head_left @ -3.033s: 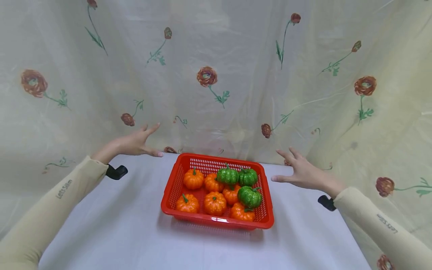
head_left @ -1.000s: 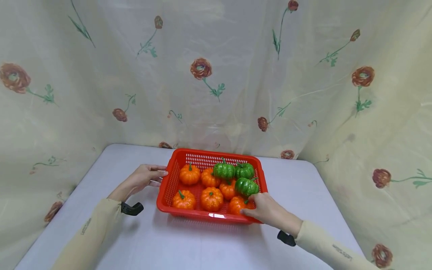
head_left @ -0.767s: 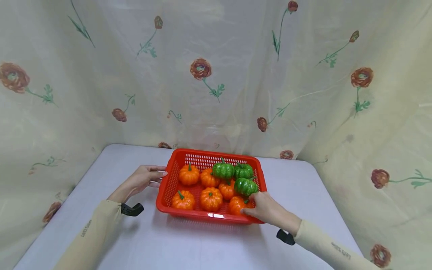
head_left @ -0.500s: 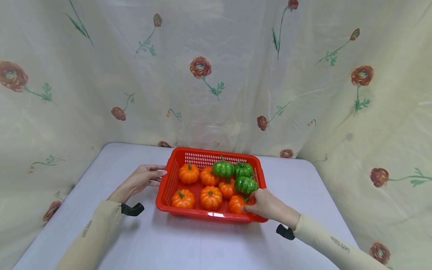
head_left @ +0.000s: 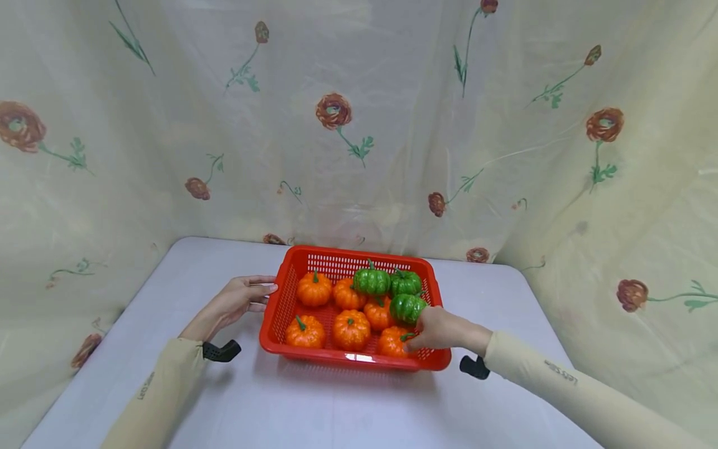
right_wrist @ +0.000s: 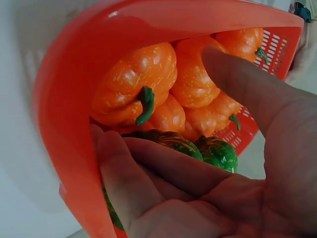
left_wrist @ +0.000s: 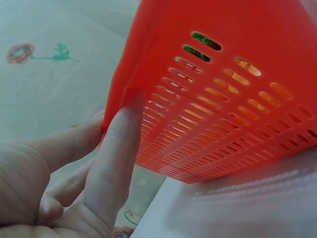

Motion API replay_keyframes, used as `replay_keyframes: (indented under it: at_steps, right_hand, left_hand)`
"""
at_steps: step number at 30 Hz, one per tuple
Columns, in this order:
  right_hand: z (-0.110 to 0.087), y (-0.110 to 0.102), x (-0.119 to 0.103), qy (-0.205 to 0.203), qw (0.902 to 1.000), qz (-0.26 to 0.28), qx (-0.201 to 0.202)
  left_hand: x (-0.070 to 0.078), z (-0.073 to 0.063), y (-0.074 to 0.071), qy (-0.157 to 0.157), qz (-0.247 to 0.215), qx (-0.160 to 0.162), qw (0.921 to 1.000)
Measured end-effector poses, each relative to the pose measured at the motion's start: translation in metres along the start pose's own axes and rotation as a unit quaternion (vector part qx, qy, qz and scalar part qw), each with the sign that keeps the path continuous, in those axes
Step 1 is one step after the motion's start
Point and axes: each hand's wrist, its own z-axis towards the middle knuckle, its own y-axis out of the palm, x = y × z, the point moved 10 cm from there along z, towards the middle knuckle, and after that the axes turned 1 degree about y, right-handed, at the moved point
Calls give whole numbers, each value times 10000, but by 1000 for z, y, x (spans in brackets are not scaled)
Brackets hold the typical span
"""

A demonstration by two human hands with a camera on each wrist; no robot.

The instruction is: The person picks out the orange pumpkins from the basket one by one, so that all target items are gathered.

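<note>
A red plastic basket (head_left: 359, 358) with slotted walls holds several orange pumpkins (head_left: 351, 330) and a few green pumpkins (head_left: 371, 282), all small with stems. My left hand (head_left: 238, 300) grips its left rim; the left wrist view shows the thumb at the rim and a finger pressed under it on the outer wall. My right hand (head_left: 445, 329) reaches over the right rim, its thumb and fingers spread about the front-right orange pumpkin (head_left: 392, 343). In the right wrist view a gap shows between thumb and fingers, the fingertips lying low beside that orange pumpkin (right_wrist: 136, 84).
The basket stands on a white-covered table (head_left: 336, 411). Behind and to both sides hangs a pale curtain (head_left: 392, 156) printed with red flowers. Each wrist carries a black device (head_left: 221, 351).
Both hands were held apart beside the basket at first; the left came to its left rim and the right reached inside. Lately the right hand and forearm have shifted slightly.
</note>
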Motion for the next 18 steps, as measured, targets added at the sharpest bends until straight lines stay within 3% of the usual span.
replay_keyframes:
  at_steps: [8,18]
  right_hand:
    - [0,6,-1,166,9984,-255,-477]
    - [1,13,2,-85,9986,240,-454]
  left_hand:
    - [-3,-1,0,13,-252,-5,9997]
    - [-6,-1,0,31,-368,49,9993]
